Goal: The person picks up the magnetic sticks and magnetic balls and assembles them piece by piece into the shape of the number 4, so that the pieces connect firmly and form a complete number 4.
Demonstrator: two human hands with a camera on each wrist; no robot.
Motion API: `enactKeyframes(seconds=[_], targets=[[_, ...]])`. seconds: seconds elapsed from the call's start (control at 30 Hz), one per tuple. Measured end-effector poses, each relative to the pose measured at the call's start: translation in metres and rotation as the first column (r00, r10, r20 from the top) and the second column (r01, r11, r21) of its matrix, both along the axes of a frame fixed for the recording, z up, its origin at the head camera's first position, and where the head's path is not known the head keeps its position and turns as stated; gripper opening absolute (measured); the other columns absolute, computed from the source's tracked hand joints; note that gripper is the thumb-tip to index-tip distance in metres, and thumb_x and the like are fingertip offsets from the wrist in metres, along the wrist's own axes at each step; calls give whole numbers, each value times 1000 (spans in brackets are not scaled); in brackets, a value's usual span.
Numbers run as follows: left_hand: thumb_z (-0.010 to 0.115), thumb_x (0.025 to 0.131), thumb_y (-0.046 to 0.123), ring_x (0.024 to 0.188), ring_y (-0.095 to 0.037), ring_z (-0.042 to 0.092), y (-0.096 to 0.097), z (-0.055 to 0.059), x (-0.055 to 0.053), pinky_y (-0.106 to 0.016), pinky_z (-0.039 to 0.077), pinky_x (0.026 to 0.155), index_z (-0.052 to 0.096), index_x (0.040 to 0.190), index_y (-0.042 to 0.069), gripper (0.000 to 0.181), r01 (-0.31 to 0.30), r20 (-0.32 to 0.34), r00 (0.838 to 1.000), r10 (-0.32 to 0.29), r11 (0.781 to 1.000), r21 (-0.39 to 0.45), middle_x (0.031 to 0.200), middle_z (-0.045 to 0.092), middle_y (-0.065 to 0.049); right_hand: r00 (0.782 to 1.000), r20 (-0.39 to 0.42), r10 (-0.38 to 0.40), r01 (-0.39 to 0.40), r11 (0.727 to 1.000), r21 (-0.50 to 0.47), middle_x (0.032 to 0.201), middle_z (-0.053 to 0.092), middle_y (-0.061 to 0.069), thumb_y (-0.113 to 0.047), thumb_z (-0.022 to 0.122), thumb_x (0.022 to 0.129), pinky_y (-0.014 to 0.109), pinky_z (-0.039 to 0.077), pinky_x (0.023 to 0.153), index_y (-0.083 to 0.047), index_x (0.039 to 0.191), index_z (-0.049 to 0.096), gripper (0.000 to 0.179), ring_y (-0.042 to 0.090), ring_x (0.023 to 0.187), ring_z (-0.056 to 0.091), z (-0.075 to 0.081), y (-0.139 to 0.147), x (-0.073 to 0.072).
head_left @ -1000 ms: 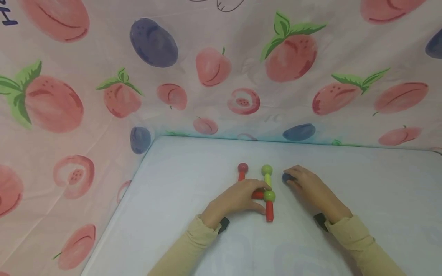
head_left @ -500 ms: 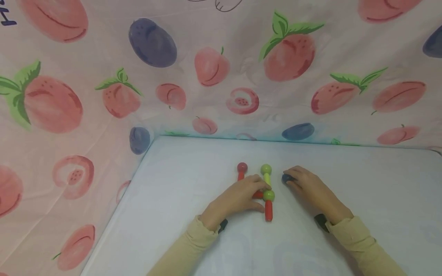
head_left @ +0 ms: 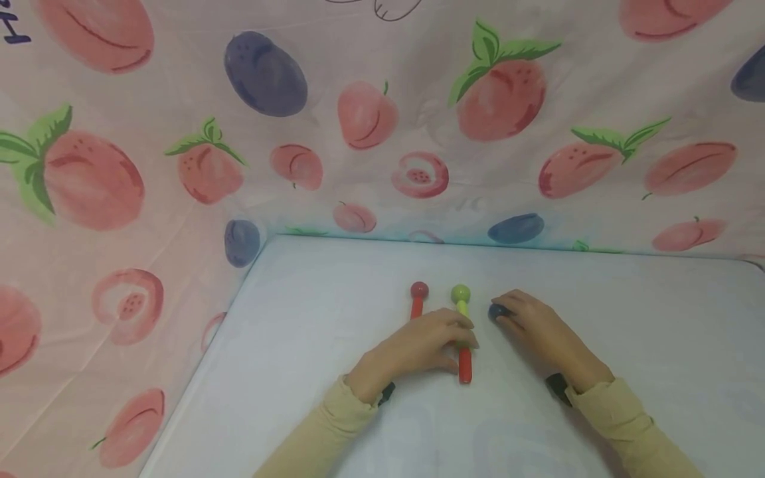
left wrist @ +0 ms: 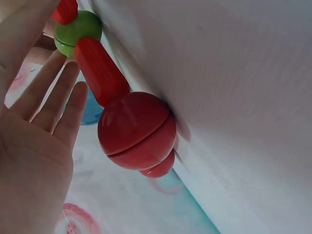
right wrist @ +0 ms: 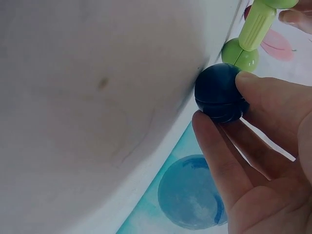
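Observation:
Red and green balls and sticks, like a magnetic building toy, are joined on the table. My left hand (head_left: 427,342) lies over the joint, thumb and fingers round the near green ball (left wrist: 78,33); its other fingers are straighter. A red stick (head_left: 465,366) points toward me from that ball, and another red stick (left wrist: 101,73) runs to a red ball (left wrist: 136,130). Beyond stands a yellow-green stick (right wrist: 257,25) topped by a far green ball (head_left: 461,293). To the right, my right hand (head_left: 534,326) pinches a dark blue ball (right wrist: 219,91) between thumb and fingers.
Further back at the left is a small red ball (head_left: 420,290) on a red stick (head_left: 416,308). The white table (head_left: 335,279) meets a fruit-printed cloth (head_left: 358,186) at its back and left edges. Each wrist wears a dark strap.
My left fingers have moved from the side of the near green ball to over it, covering most of it. My right hand keeps the blue ball, shifted very slightly toward me.

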State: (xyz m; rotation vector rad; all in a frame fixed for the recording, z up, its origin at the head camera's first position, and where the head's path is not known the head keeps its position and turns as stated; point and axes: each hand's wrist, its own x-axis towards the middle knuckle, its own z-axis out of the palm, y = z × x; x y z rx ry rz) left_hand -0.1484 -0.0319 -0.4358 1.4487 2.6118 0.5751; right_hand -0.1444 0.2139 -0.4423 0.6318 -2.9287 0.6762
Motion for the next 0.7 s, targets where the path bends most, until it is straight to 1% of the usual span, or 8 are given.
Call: enactKeyframes(seconds=[0.37, 0.7], targets=[[83, 81, 27, 128, -11, 50, 2, -2, 1, -19, 35, 111, 78, 108, 28, 27, 34, -41, 999, -36, 999, -39, 133, 61, 3, 998, -47, 35, -34, 999, 20, 113, 66, 18, -3, 69, 90, 51, 52, 93, 6, 118, 65, 30, 37, 108, 64, 0, 0, 5], [82, 82, 30, 127, -11, 50, 1, -5, 3, -18, 34, 111, 78, 106, 30, 24, 33, -39, 999, -34, 999, -17, 133, 60, 3, 998, -22, 60, -60, 998, 19, 112, 67, 13, -3, 71, 89, 48, 54, 91, 2, 118, 67, 30, 33, 107, 65, 3, -1, 13]])
